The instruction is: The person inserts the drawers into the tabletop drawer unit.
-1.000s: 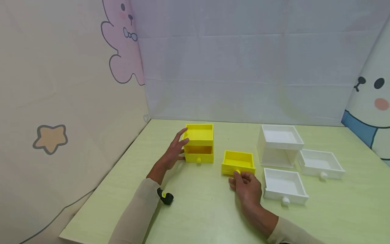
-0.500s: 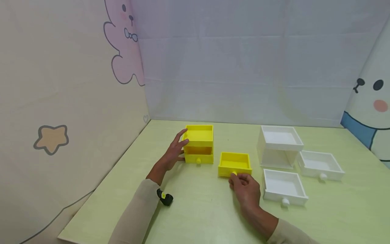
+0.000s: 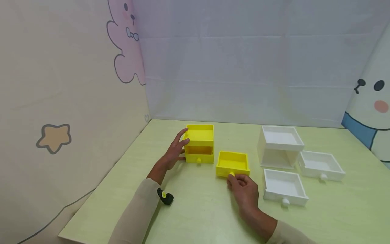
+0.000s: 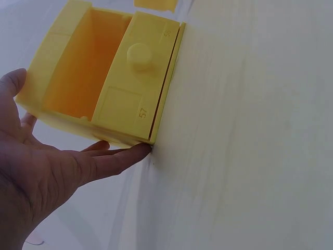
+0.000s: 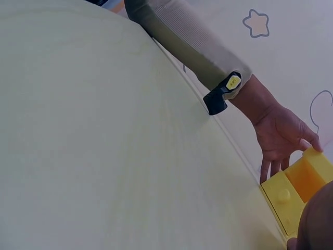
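Tabletop (image 3: 195, 210) — right hand (image 3: 245, 192) partly covers yellow drawer knob (image 3: 232, 174).

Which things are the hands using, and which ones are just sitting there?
In use:
yellow box, steadied by the left hand
loose yellow drawer, pinched at its knob by the right hand

Just sitting there:
white box
near white drawer
far white drawer

Yellow cabinet (image 3: 199, 143) in 3 views, left wrist closest
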### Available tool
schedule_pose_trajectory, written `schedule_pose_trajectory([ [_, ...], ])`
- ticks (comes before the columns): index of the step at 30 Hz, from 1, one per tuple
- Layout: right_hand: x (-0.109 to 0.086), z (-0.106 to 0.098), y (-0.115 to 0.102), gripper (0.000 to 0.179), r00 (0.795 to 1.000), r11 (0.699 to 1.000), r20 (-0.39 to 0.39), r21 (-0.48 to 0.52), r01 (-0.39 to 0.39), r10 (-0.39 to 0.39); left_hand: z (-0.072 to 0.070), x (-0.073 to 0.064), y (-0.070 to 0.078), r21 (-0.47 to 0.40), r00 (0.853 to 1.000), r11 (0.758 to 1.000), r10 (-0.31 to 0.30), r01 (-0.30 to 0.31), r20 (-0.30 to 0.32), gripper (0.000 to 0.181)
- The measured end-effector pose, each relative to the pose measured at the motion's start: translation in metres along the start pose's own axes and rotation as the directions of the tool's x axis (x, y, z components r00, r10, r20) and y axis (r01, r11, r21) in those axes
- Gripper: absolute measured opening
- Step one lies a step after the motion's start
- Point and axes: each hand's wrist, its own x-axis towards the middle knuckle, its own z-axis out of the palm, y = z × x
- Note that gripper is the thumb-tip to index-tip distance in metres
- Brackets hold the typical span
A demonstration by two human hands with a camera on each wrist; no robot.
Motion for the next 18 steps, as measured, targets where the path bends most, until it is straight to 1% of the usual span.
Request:
schedule_pose_trajectory([
  [4,-0.006,0.004,0.0,0.029,1.0,0.999,0.004,-0.046,0.02,-0.02,0.001,-0.002,0.001,-0.005,1.0,1.0,0.008,-0.008,-0.002,0.059],
  [7,-0.011,0.006,-0.001,0.03,0.999,0.998,0.006,-0.053,0.033,-0.033,0.002,-0.002,0.001,-0.009,1.0,1.0,0.008,-0.008,-0.004,0.059],
  [15,-0.017,0.009,-0.004,0.026,0.998,0.998,0.005,-0.017,0.065,-0.065,0.003,-0.001,0.002,0.01,1.0,1.0,0.005,-0.005,-0.016,0.059],
  [18,-0.019,0.01,-0.005,0.026,0.998,0.998,0.008,-0.007,0.065,-0.065,0.003,-0.001,0.002,0.012,1.0,1.0,0.005,-0.005,-0.016,0.059],
])
